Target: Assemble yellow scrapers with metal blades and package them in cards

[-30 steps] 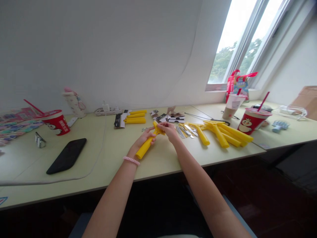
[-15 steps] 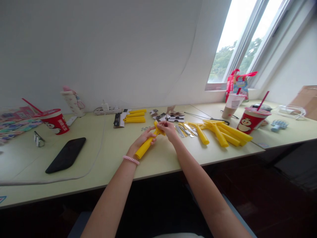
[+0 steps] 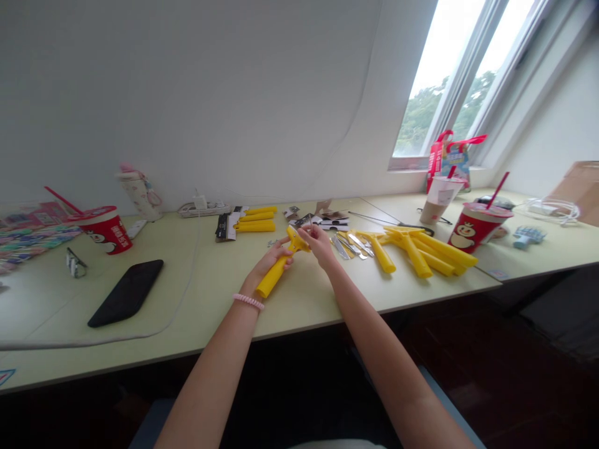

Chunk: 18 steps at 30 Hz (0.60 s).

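Note:
My left hand (image 3: 270, 264) grips the handle of a yellow plastic scraper (image 3: 273, 278), with its wider head (image 3: 296, 241) raised towards the middle of the table. My right hand (image 3: 320, 244) is at that head, its fingertips pinching a thin dark metal piece (image 3: 311, 225), possibly a screw or small tool. Its exact kind is too small to tell. Several metal scraper blades (image 3: 350, 246) lie just right of my right hand. Beyond them is a pile of yellow scrapers (image 3: 418, 257). Several loose yellow handles (image 3: 255, 220) lie further back.
A pale green desk (image 3: 196, 312) runs along the wall. A black smartphone (image 3: 125, 293) and glasses (image 3: 75, 262) lie left, near red paper cups (image 3: 107, 230). A power strip (image 3: 202, 211) stands by the wall. A plastic cup (image 3: 440, 199) stands right, below a window.
The scraper's head has tilted slightly upward and away from me. My hands have shifted only a little, and the camera view has barely moved.

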Available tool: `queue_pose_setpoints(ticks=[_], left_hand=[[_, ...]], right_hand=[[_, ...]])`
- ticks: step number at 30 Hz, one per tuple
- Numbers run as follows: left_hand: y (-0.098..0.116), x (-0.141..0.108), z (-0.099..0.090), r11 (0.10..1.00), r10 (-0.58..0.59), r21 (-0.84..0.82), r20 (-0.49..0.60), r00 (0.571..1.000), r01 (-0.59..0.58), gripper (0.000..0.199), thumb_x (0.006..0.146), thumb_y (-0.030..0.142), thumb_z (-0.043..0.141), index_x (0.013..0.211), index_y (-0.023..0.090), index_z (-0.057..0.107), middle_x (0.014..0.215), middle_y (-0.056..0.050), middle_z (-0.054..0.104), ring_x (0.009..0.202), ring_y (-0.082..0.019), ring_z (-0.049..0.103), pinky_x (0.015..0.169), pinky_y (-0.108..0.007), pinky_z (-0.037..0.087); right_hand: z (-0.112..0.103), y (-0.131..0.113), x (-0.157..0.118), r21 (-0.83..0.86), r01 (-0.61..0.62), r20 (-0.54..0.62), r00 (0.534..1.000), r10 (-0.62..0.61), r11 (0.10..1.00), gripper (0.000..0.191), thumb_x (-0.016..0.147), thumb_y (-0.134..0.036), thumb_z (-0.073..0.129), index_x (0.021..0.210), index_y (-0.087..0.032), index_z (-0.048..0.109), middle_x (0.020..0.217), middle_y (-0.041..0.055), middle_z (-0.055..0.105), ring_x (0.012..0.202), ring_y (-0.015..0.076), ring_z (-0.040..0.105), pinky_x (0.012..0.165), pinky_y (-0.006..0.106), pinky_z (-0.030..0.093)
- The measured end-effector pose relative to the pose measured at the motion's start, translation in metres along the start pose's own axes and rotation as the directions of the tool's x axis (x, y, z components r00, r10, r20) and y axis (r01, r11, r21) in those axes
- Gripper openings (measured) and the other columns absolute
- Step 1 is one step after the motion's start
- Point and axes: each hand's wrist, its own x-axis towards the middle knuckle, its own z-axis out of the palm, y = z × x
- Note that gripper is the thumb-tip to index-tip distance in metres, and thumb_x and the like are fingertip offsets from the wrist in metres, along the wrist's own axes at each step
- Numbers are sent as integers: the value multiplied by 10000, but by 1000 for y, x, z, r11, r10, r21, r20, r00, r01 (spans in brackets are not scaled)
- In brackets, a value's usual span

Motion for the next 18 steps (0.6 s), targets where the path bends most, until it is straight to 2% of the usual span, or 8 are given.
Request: queue_pose_setpoints(ticks=[4,9,14,16,18], left_hand=[[1,2,-1,997,46,-57,-78,996,-51,659,669,34,511,1286,198,347,780,-20,573,428,-23,448,373,-131,342],[0,8,-7,986,69,-138,-167,983,-93,635,655,25,511,1248,213,384,815,-37,581,425,-9,430,359,-103,328],[-1,13,-12,979,65,-177,-185,981,-99,641,669,14,490,1256,234,360,853,-56,584,431,-9,428,360,-99,337],[-2,14,-13,978,63,-182,-189,980,-99,635,670,16,494,1250,238,361,868,-58,584,436,-9,430,360,-99,340],[-2,15,-13,978,60,-185,-194,979,-96,631,668,16,494,1244,237,363,863,-55,583,434,-11,429,359,-100,339]], right_hand=[[0,0,1,-77,75,-146,986,-85,994,278,676,-360,561,859,-201,423,716,-32,448,558,92,415,526,233,351],[-6,0,2,-167,116,-129,982,-139,979,174,702,-308,487,793,-208,377,698,-27,437,572,110,407,567,257,353],[-9,8,5,-154,56,-191,978,-85,987,263,626,-175,472,833,-227,320,710,-31,401,604,130,419,560,261,369],[-8,12,7,-149,102,-188,974,-130,983,240,642,-163,452,830,-230,319,713,-25,408,601,131,424,544,259,375],[-6,15,8,-188,201,-181,955,-235,961,185,690,-169,427,834,-228,327,714,-16,428,594,130,431,537,257,379]])
